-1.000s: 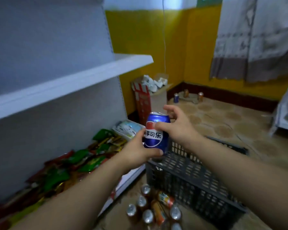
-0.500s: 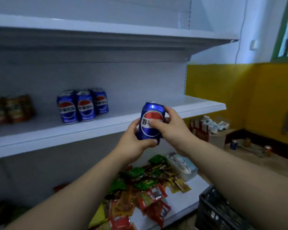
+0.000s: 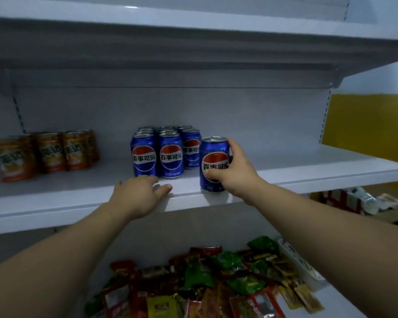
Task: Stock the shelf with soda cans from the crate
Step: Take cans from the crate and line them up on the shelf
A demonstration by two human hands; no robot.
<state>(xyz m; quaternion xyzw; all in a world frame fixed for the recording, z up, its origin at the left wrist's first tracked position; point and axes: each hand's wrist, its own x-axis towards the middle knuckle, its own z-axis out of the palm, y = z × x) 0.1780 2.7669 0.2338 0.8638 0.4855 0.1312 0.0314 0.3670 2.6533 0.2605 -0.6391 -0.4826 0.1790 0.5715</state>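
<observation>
My right hand (image 3: 236, 173) grips a blue soda can (image 3: 213, 157) that stands upright near the front edge of the white middle shelf (image 3: 308, 166). Just to its left stands a block of several blue cans (image 3: 168, 152), set in rows going back. My left hand (image 3: 138, 195) rests palm down on the shelf's front lip, fingers spread, holding nothing, in front of those cans. The crate is out of view.
Several orange cans (image 3: 48, 152) stand at the shelf's left end. An upper shelf (image 3: 193, 21) hangs overhead. The bottom shelf holds a heap of snack packets (image 3: 216, 283) and a white tray (image 3: 301, 265). A yellow wall (image 3: 365, 125) and boxes (image 3: 345, 199) lie to the right.
My view rose from the crate to the shelf. The can went from both hands onto the shelf beside the blue cans. My left hand let go and dropped onto the shelf edge.
</observation>
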